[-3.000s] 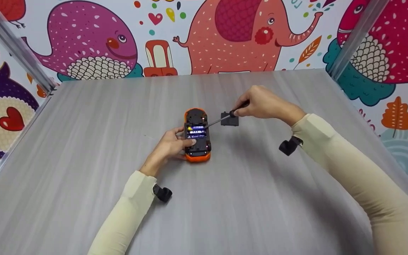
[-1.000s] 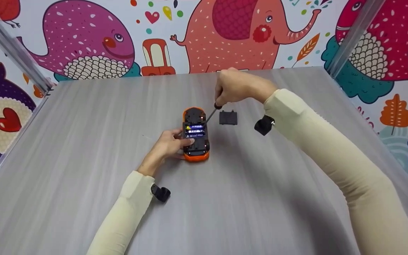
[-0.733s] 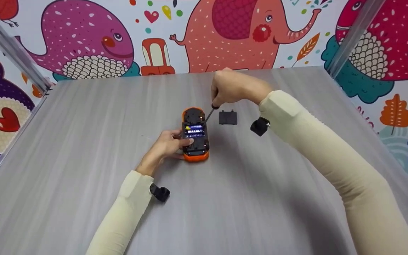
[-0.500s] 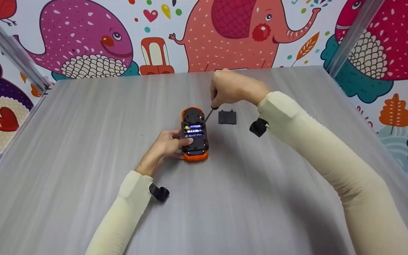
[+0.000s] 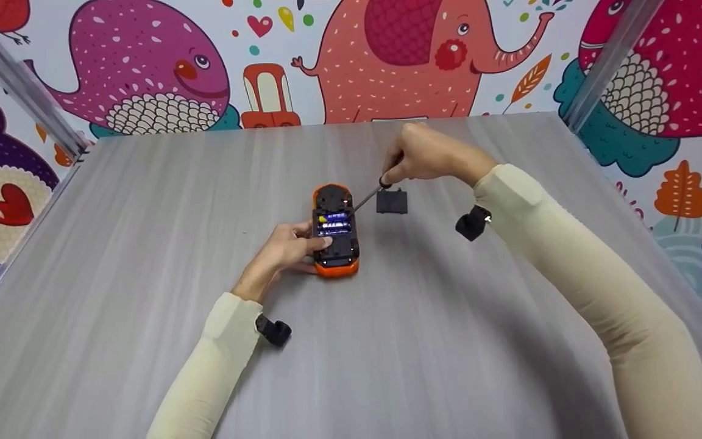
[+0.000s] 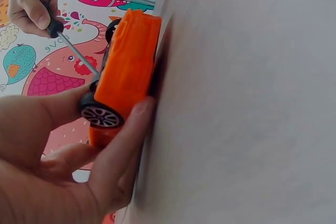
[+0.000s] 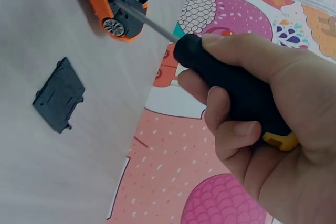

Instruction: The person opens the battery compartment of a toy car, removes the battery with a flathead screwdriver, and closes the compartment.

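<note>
An orange toy car (image 5: 337, 268) lies upside down on the table, its black underside up. Several blue batteries (image 5: 334, 224) sit in its uncovered battery compartment. My left hand (image 5: 287, 249) grips the car from the left, thumb on the underside and fingers along the side; the left wrist view shows the orange body (image 6: 128, 61) between them. My right hand (image 5: 424, 153) holds a screwdriver by its black handle (image 7: 236, 85), which has a yellow end. The shaft (image 5: 368, 198) slants down to the compartment's right edge, where its tip meets the batteries.
A black battery cover (image 5: 392, 202) lies flat on the table just right of the car. The grey wooden table (image 5: 162, 244) ends at a wall (image 5: 302, 36) printed with cartoon animals, and metal posts stand at its back corners.
Three seconds ago the right hand was lower and farther right; it rose and moved left, steepening the screwdriver. Over the last half second it has swung back right, tilting the shaft flatter.
</note>
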Demonstrator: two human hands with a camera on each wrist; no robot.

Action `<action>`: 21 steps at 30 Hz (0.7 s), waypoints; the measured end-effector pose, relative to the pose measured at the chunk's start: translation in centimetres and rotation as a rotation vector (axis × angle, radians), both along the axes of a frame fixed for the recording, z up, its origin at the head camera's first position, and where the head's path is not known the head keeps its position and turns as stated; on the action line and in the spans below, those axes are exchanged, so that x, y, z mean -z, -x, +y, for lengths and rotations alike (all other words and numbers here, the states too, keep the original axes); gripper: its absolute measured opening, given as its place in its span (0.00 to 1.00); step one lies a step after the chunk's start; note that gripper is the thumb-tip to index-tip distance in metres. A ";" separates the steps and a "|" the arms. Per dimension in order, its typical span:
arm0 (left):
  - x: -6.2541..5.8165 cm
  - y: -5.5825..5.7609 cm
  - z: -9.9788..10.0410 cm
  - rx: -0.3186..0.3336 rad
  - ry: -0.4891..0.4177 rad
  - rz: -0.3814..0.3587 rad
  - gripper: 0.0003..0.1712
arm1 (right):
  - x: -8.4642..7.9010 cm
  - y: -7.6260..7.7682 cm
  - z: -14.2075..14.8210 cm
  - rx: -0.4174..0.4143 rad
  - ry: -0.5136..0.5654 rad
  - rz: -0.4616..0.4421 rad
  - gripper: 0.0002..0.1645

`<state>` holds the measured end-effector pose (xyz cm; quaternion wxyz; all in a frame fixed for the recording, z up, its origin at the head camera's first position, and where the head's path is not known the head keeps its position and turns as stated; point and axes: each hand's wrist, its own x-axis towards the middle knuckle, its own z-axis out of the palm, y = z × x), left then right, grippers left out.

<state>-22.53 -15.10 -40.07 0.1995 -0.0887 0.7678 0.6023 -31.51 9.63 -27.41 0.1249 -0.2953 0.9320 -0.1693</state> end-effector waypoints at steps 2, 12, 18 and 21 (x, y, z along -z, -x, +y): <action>0.0 0.0 0.0 0.003 0.001 0.000 0.34 | 0.2 0.1 0.5 0.005 0.015 -0.006 0.10; 0.1 0.1 0.0 0.003 -0.012 0.004 0.33 | 1.5 0.2 2.4 0.024 0.085 -0.042 0.09; 0.3 0.2 -0.1 0.009 -0.016 0.009 0.33 | 2.6 0.2 3.4 0.031 0.150 -0.050 0.09; 0.2 0.2 -0.1 0.006 -0.020 0.008 0.33 | 3.3 0.2 3.9 0.047 0.177 -0.057 0.09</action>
